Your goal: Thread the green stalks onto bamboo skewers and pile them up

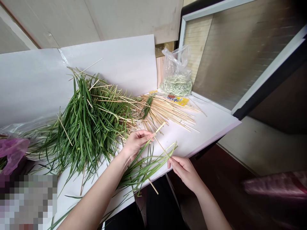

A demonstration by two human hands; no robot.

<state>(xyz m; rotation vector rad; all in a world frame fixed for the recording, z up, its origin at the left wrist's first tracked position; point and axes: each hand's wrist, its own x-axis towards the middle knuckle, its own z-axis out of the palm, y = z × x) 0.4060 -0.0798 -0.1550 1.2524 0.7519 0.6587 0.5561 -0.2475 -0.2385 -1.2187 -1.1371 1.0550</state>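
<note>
Over the table's front edge my left hand [137, 142] is closed in a pinch on a garlic chive [159, 127], whose pale stem end points up and to the right. To its right, my right hand [183, 169] pinches a thin bamboo skewer [161, 145] that slants between the two hands. Several chive stems [153, 169] gather on the skewer close to my right fingertips, their green leaves trailing left and down over the table edge. Just left of my left hand rises a large heap of chives [88, 127] with skewers sticking out of it.
Loose bamboo skewers [170, 111] lie spread behind my hands, beside a yellow packet [179, 101]. A clear plastic bag [176, 73] with pale green contents stands at the back corner of the white table [206, 121]. Purple plastic [16, 150] is at far left, a framed panel [216, 54] at right.
</note>
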